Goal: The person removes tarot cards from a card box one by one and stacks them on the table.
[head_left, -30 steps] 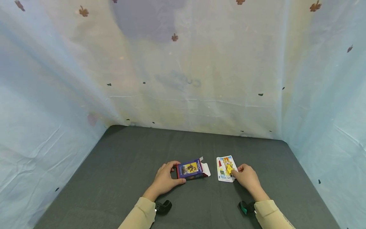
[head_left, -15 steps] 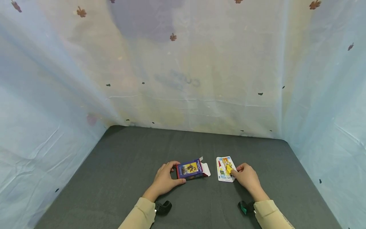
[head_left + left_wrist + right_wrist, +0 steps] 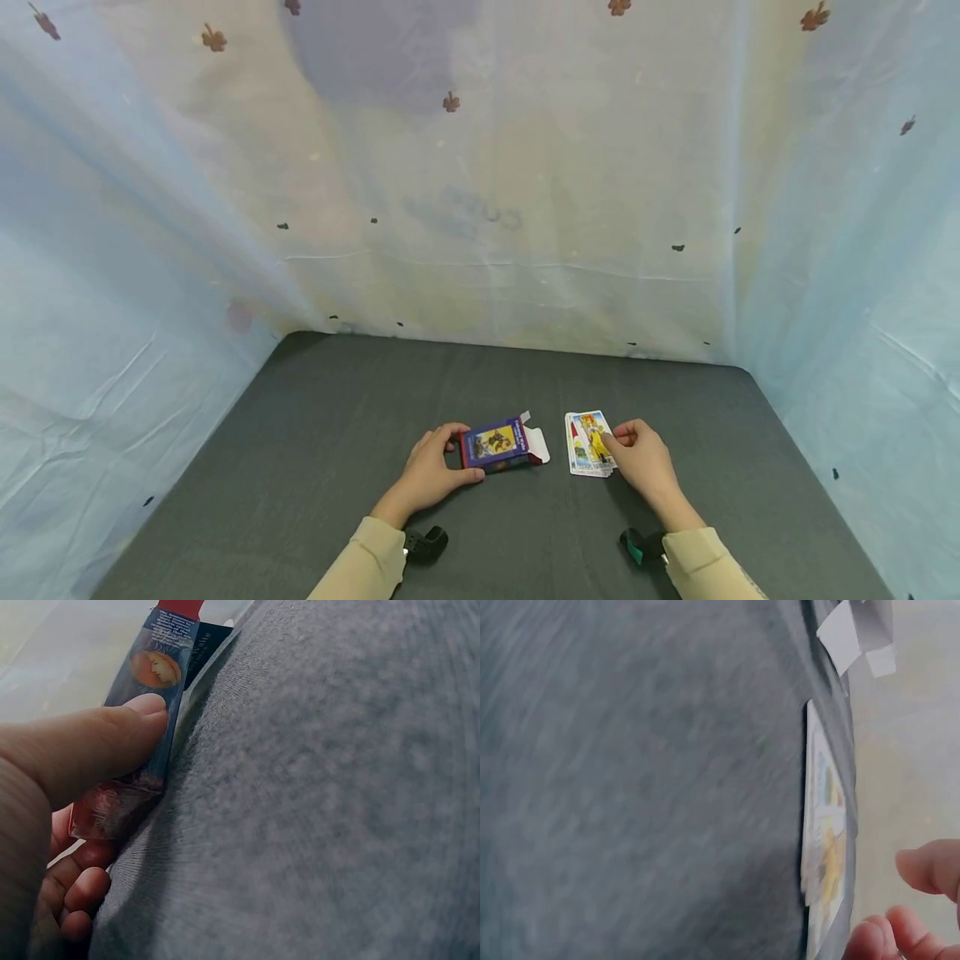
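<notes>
In the head view my left hand (image 3: 433,468) grips the closed end of a blue and red card box (image 3: 491,443) with a yellow picture on its face. The left wrist view has the thumb pressed along the box's printed narrow side (image 3: 161,667), fingers round the opposite side. White flaps (image 3: 537,445) stick out at the box's open right end. To its right lies a loosely squared stack of picture cards (image 3: 588,448), a yellow figure on top. My right hand (image 3: 647,465) hovers at the stack's right edge; the right wrist view shows thumb (image 3: 930,866) and fingertips apart, nothing between them.
Dark grey cloth covers the table (image 3: 525,533). Pale patterned curtains (image 3: 480,250) enclose its back and both sides. A black band (image 3: 427,546) sits at the left wrist, another black band (image 3: 642,547) at the right.
My right hand has let go of the top card and lifted slightly, its thumb now off the card. The card lies flatter on the stack. The left hand keeps its grip on the box.
</notes>
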Motion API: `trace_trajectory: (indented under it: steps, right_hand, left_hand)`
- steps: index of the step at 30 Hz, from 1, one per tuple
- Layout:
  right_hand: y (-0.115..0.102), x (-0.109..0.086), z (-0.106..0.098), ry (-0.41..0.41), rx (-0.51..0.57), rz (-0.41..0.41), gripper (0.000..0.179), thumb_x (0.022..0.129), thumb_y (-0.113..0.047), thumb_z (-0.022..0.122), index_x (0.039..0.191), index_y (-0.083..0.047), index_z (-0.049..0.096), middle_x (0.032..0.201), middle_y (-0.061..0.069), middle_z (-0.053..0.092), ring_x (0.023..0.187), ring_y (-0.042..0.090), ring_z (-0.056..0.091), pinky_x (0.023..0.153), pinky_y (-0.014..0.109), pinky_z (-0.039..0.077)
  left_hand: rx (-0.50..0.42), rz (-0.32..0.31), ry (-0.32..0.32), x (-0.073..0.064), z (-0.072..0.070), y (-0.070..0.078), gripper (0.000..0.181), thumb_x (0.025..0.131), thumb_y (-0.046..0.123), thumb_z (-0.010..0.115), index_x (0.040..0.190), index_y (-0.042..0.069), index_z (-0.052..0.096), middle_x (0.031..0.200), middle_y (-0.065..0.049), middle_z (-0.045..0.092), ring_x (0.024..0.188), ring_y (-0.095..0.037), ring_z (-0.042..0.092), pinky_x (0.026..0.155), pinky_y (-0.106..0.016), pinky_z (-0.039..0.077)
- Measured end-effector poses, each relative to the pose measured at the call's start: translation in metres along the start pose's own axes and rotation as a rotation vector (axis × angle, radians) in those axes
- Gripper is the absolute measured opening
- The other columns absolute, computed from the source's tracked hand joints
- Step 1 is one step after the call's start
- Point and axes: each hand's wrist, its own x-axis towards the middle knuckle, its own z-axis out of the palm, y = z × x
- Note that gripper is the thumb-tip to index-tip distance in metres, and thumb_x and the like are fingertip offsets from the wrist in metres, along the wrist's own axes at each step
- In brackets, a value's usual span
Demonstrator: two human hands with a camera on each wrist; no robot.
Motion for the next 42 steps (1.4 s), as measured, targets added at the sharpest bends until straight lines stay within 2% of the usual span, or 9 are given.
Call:
trace_trajectory:
  steps: [7,15,19,25,29,35,42]
  right_hand:
    - [-0.014,-0.003,0.007,0.007,0.055,-0.018,0.030,0.092,-0.028,0.067,0.104,-0.002,0.059,0.092,0.009,0.059,0.078,0.020,0.054,0.063,0.032,0.043]
    - [-0.031,-0.007,0.021,-0.005,0.145,-0.089,0.028,0.091,-0.029,0.069,0.105,-0.005,0.062,0.093,0.008,0.061,0.082,0.021,0.057,0.069,0.033,0.045]
    - [-0.041,-0.010,0.028,-0.057,0.239,-0.097,0.031,0.090,-0.031,0.071,0.104,-0.005,0.062,0.090,0.008,0.060,0.079,0.023,0.060,0.066,0.031,0.048]
    - [-0.053,-0.014,0.038,-0.148,0.382,-0.100,0.030,0.091,-0.029,0.070,0.106,-0.004,0.060,0.089,0.011,0.062,0.078,0.030,0.064,0.066,0.038,0.052]
    - [-0.055,-0.014,0.046,-0.215,0.438,-0.131,0.027,0.092,-0.025,0.069,0.106,-0.004,0.060,0.088,0.012,0.064,0.077,0.028,0.063,0.067,0.040,0.052]
    - [-0.057,-0.016,0.057,-0.271,0.438,-0.137,0.028,0.092,-0.026,0.069,0.105,-0.004,0.060,0.084,0.008,0.063,0.074,0.020,0.061,0.068,0.040,0.052]
    - [-0.062,-0.017,0.062,-0.309,0.417,-0.150,0.031,0.091,-0.028,0.069,0.106,-0.003,0.059,0.084,0.006,0.062,0.074,0.018,0.059,0.068,0.040,0.052]
  left_hand:
    - [-0.029,0.000,-0.013,-0.001,-0.002,0.001,0.076,0.069,0.061,0.078,0.132,0.028,0.051,0.113,0.003,0.053,0.102,-0.017,0.047,0.084,-0.048,0.038]
    - [-0.050,0.002,-0.027,-0.002,-0.004,0.001,0.076,0.070,0.059,0.080,0.133,0.029,0.050,0.112,0.004,0.052,0.101,-0.017,0.046,0.084,-0.047,0.038]
    - [-0.066,-0.011,-0.037,-0.002,-0.005,0.002,0.075,0.070,0.057,0.080,0.133,0.032,0.049,0.111,0.003,0.052,0.102,-0.018,0.046,0.084,-0.048,0.037]
    - [-0.081,-0.012,-0.042,-0.002,-0.005,0.002,0.075,0.070,0.055,0.081,0.134,0.035,0.047,0.112,0.002,0.051,0.102,-0.019,0.046,0.083,-0.049,0.038]
    - [-0.087,-0.016,-0.044,-0.002,-0.006,0.001,0.074,0.071,0.054,0.081,0.134,0.037,0.046,0.112,0.000,0.051,0.102,-0.019,0.046,0.083,-0.050,0.038]
    - [-0.110,-0.035,-0.055,-0.004,-0.008,0.002,0.074,0.071,0.053,0.081,0.135,0.038,0.046,0.111,-0.001,0.050,0.101,-0.020,0.045,0.082,-0.050,0.038]
    - [-0.121,-0.028,-0.064,-0.002,-0.008,-0.001,0.074,0.072,0.053,0.081,0.135,0.040,0.045,0.110,-0.001,0.049,0.100,-0.020,0.045,0.081,-0.048,0.038]
